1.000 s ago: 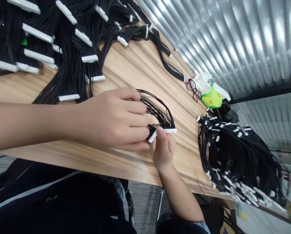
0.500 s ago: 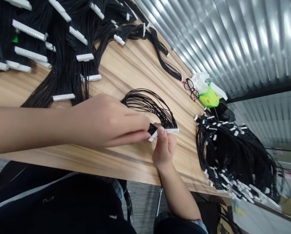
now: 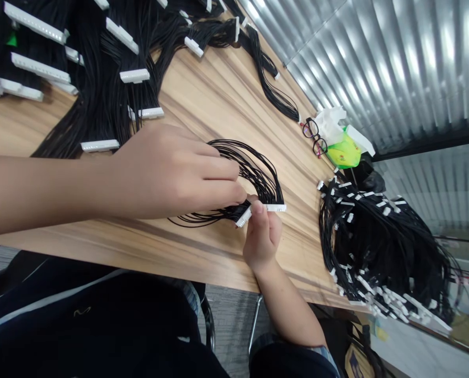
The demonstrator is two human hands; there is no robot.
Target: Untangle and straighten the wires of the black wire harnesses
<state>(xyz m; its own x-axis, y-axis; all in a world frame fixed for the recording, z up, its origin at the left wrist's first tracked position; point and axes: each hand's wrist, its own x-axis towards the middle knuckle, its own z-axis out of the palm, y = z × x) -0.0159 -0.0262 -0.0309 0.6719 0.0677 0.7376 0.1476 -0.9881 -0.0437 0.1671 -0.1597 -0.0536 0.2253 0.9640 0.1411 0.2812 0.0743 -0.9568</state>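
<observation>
A bundle of thin black wires [image 3: 254,176] arcs in a loop on the wooden table, ending in white multi-pin connectors [image 3: 272,208]. My left hand [image 3: 179,173] comes in from the left, its fingertips closed on the wires where they enter a connector. My right hand [image 3: 261,236] comes up from below, with the thumb pressed on the white connector and the fingers behind it. A few loose strands [image 3: 191,220] curve out below my left hand. The connector's pins are hidden by my fingers.
Wire harnesses with white connectors [image 3: 100,79] lie at the upper left. A heap of black wires [image 3: 376,247] sits at the right, past glasses [image 3: 313,135] and a green packet [image 3: 343,152]. A corrugated metal wall [image 3: 376,63] runs behind the table's far edge.
The view has shifted slightly. My left hand's fingers have spread and moved upward over the wires, and a loop of strands now shows below that hand.
</observation>
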